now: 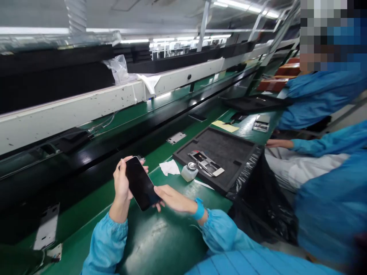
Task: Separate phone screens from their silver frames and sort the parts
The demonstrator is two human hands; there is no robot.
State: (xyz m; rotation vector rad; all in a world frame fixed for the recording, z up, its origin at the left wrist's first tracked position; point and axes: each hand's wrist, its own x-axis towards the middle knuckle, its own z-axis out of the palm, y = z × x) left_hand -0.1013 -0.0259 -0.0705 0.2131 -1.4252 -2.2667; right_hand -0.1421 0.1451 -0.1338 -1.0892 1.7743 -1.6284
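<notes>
A smartphone (141,183) with a dark screen and a pale edge is held tilted above the green bench. My left hand (122,179) is closed around its upper left part, fingertips showing past the far edge. At the lower right corner, my right hand (173,198) grips the phone between thumb and fingers; a blue band circles that wrist. Beyond the hands lie a crumpled white wipe (169,167) and a small bottle (189,172) with a metal top. Phone parts (208,163) rest in a black foam tray (189,148) to the right.
A black plastic bag (258,194) hangs at the tray's near side. Metal plates lie at the belt (176,138) and at lower left (47,225). A yellow sheet (225,126) is farther back. Blue-sleeved co-workers (329,183) sit along the right. A pale rail (94,101) runs above the belt.
</notes>
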